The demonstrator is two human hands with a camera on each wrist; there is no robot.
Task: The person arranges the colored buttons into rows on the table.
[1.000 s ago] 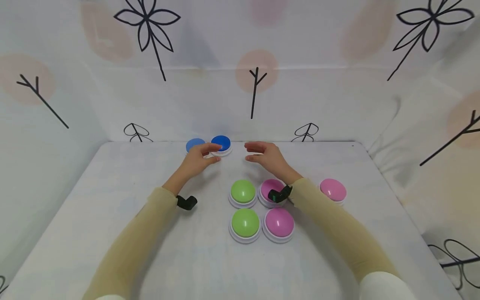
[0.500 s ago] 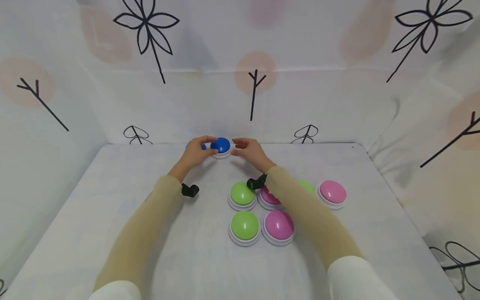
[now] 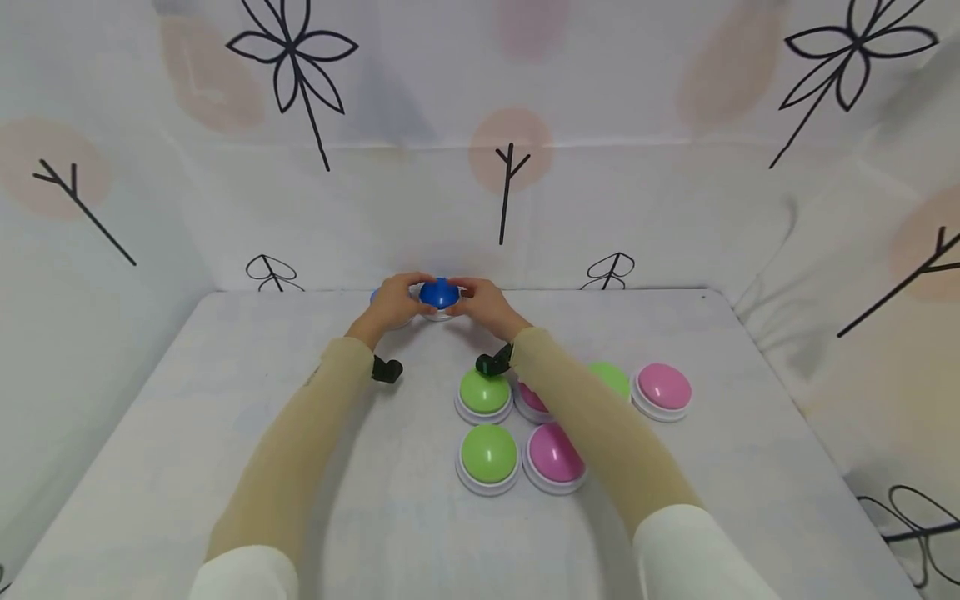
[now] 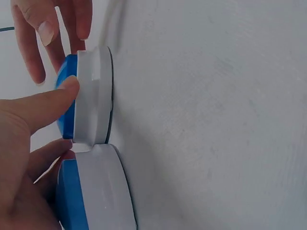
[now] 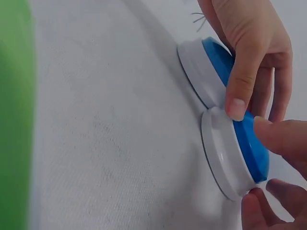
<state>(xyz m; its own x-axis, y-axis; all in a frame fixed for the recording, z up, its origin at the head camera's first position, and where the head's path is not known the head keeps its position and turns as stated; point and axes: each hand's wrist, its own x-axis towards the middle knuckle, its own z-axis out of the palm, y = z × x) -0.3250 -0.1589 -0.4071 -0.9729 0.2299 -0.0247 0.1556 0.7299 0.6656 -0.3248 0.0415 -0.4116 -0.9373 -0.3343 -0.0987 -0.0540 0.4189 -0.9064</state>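
A round push button [image 3: 439,294] with a blue dome and white base sits near the table's back edge. My left hand [image 3: 393,302] is at its left side: in the left wrist view the thumb [image 4: 71,86] lies on the dome's rim, with fingers curled behind. My right hand [image 3: 489,308] is at the other side; in the right wrist view its thumb [image 5: 264,132] is at the dome and its fingers [image 5: 254,206] are by the base. A second blue button [image 4: 72,196] stands beside the first, mostly hidden by my left hand in the head view.
Two green buttons [image 3: 489,454] and two pink buttons [image 3: 553,454] form a close group in front of my right hand. Farther right are another pink button [image 3: 664,387] and a green one [image 3: 611,379], partly behind my sleeve. A patterned cloth [image 3: 420,208] hangs behind the table.
My right hand has moved left, from apart to the blue button's right side. The left hand has shifted slightly right, its thumb coming onto the same button. The other buttons stay put.
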